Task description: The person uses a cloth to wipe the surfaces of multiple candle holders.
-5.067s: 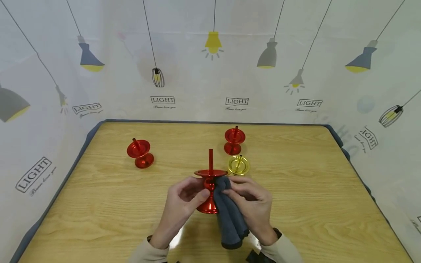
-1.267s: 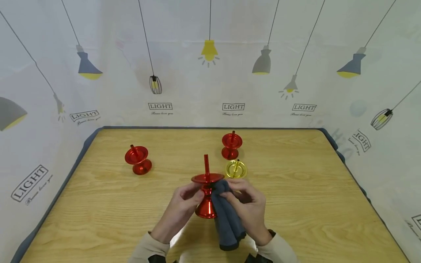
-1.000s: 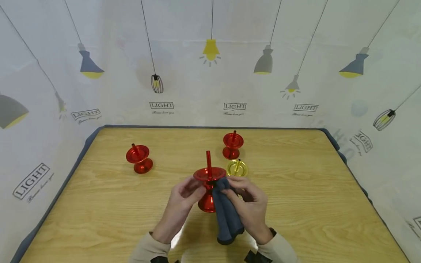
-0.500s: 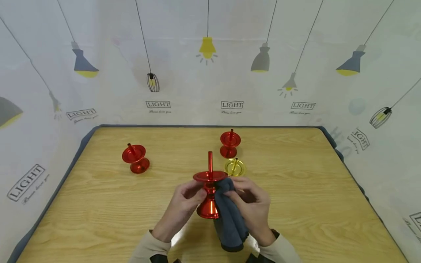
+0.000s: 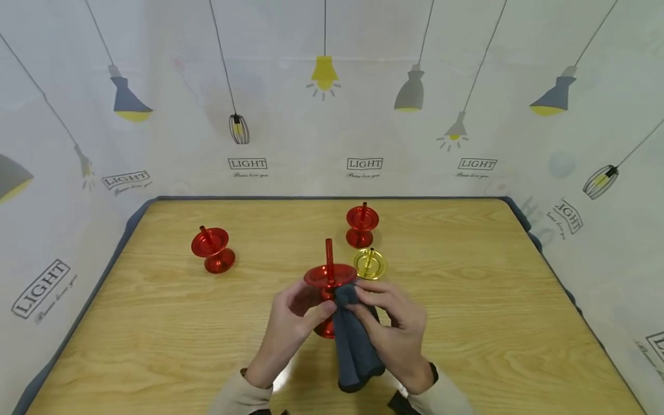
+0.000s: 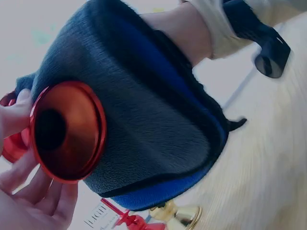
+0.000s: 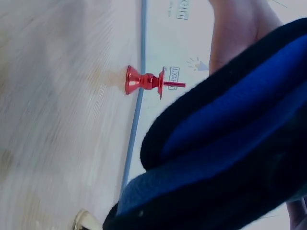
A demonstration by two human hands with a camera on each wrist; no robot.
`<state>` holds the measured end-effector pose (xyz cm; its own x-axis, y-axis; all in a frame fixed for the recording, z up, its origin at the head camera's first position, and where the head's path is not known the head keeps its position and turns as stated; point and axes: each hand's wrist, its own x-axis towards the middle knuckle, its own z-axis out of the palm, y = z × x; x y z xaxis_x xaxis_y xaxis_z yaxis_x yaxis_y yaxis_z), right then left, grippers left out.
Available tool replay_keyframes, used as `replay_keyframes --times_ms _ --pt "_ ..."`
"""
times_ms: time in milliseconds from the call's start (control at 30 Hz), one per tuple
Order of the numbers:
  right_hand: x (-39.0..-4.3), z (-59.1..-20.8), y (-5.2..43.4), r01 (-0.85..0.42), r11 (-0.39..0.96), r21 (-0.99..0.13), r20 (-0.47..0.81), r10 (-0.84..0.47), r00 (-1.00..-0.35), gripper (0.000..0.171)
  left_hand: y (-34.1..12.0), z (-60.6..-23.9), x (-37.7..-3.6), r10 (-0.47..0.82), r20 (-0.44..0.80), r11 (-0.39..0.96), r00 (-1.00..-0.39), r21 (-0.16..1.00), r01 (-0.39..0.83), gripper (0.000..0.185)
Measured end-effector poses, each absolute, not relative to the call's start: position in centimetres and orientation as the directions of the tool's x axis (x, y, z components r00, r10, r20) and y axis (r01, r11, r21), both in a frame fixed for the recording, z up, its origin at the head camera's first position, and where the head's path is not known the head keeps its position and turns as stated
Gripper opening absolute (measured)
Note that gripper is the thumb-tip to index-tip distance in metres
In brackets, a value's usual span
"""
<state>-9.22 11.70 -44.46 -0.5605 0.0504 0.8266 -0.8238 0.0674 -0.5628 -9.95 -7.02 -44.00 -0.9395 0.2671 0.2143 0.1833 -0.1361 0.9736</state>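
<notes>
- Between our two hands, above the near middle of the wooden table (image 5: pixel 493 300), we hold a red metal candlestick (image 5: pixel 329 278) off the surface.
- Our left hand (image 5: pixel 290 323) has its thumb and fingers curled round the narrow waist of the candlestick, just under the wide drip plate; in the left wrist view the fingertips (image 6: pixel 19 115) lie against the rim of its flared hollow foot.
- Our right hand (image 5: pixel 394 328) pinches a dark grey-blue cloth (image 5: pixel 353 346) with bent fingers and presses it to the right side of the stem; the rest of the cloth hangs down toward our sleeves.
- The candlestick's long axis stands nearly upright, with its thin spike pointing up and away from us and the foot toward the table.
- Just beyond our right hand a gold candlestick (image 5: pixel 369 263) stands on the table, and a red one (image 5: pixel 361 223) stands right behind it.
- Well apart to the left, another red candlestick (image 5: pixel 211 249) stands tilted.
- Round the table hangs a white curtain (image 5: pixel 155 115) printed with lamps and the word LIGHT.
</notes>
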Motion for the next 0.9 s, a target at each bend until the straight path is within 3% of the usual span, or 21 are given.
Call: replay_keyframes --times_ms 100,267,433,533,733,800,900 --pt "-9.0 -44.5 11.7 -0.821 0.003 -0.571 0.821 0.028 -0.570 0.025 -7.4 -44.2 -10.0 0.317 0.178 -0.195 -0.932 0.973 0.120 0.041" --pt "-8.7 -44.6 11.7 -0.715 -0.201 -0.670 0.726 0.026 -0.688 0.029 -7.9 -44.4 -10.0 0.414 0.164 -0.303 -0.895 0.952 0.034 0.042" --pt "-8.8 -44.8 11.8 -0.655 -0.209 -0.726 0.660 0.053 -0.749 0.030 -7.6 -44.1 -9.7 0.308 0.113 -0.256 -0.945 0.966 0.032 0.043" --pt "-9.0 -44.7 11.8 -0.707 -0.117 -0.698 0.706 0.057 -0.706 0.030 -7.0 -44.0 -9.4 0.206 0.102 -0.213 -0.973 0.975 0.057 0.037" --pt "-9.2 -44.3 11.5 -0.839 0.191 -0.509 0.858 0.033 -0.513 0.018 -6.4 -44.3 -9.3 0.162 0.153 -0.161 -0.975 0.979 0.127 0.035" --pt "-9.1 -44.3 11.4 -0.842 0.192 -0.504 0.861 0.027 -0.508 0.018 -6.5 -44.5 -9.5 0.186 0.132 -0.178 -0.974 0.979 0.099 0.039" --pt "-8.9 -44.3 11.5 -0.814 0.058 -0.577 0.816 0.023 -0.577 0.021 -7.0 -44.9 -9.7 0.250 0.098 -0.249 -0.963 0.968 0.033 0.039"
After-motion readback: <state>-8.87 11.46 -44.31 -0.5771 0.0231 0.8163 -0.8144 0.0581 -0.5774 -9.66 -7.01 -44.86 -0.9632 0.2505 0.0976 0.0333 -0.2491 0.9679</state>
